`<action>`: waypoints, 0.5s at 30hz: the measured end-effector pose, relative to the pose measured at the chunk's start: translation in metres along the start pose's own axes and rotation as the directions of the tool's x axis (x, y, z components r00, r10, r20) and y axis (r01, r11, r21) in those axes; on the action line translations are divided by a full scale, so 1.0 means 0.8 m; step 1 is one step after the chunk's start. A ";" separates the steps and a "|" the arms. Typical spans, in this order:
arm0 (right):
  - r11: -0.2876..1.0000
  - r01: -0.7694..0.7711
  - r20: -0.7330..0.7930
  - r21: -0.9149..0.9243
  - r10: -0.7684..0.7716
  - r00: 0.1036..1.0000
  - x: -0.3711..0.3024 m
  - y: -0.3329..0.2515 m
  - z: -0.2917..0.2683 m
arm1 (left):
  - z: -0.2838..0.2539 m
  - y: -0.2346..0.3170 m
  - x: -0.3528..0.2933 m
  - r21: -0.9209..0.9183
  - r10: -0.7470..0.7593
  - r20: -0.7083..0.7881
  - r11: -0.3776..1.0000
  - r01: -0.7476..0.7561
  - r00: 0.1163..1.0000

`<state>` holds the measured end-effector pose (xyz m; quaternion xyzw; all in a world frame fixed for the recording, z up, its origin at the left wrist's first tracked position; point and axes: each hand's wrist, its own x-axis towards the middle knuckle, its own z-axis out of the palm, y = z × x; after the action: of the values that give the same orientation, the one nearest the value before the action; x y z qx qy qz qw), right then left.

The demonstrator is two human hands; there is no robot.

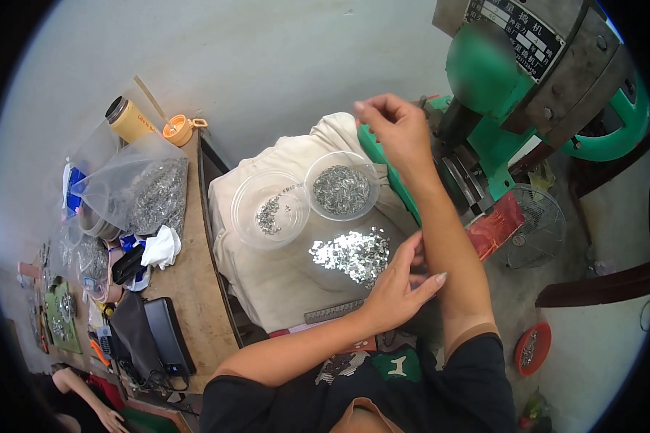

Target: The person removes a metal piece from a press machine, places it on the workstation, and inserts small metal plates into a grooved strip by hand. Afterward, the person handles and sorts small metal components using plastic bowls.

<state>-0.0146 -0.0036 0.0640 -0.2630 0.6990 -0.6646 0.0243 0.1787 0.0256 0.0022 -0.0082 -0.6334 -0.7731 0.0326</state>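
Observation:
My right hand point(399, 128) is raised beside the green press point(487, 94), its fingers curled in toward the thumb. Whatever it may hold is too small to make out. Lower down, my left hand point(401, 283) has its fingers and thumb apart, close to my right forearm and the edge of a pile of small shiny metal pieces point(350, 254). The pile lies on a beige cloth point(260, 289). Behind it stand two round clear plastic tubs: the right tub point(309, 177) holds many thin metal parts, the left tub point(244, 209) only a small heap.
A wooden table point(206, 289) on the left carries a bag of metal parts point(159, 191), a yellow bottle point(128, 119) and a black case point(167, 335). At right are a fan point(538, 227) and a red bowl point(521, 357). Another person's arm point(83, 390) shows at lower left.

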 end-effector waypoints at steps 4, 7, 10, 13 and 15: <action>1.000 0.024 0.036 -0.004 -0.024 0.999 -0.029 -0.002 -0.012 | -0.033 0.020 -0.005 0.106 -0.238 0.195 0.969 0.221 0.951; 0.986 -0.053 0.157 -0.156 0.078 0.985 -0.069 0.021 -0.034 | -0.071 0.045 -0.022 0.557 0.005 0.195 0.823 -0.115 0.981; 0.921 -0.209 0.226 -0.328 0.291 0.930 -0.109 0.025 -0.059 | -0.115 0.064 -0.040 0.737 0.190 0.024 0.660 -0.146 0.981; 0.872 -0.303 0.291 -0.384 0.426 0.857 -0.126 0.027 -0.061 | -0.153 0.075 -0.055 0.807 0.231 -0.109 0.588 -0.049 0.967; 0.860 -0.445 0.346 -0.252 0.509 0.788 -0.128 0.027 -0.057 | -0.165 0.077 -0.066 0.780 0.230 -0.264 0.622 0.067 0.937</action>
<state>0.0486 0.0789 0.0164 -0.2088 0.7725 -0.5112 0.3135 0.2385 -0.1133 0.0334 0.1104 -0.8882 -0.4094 0.1766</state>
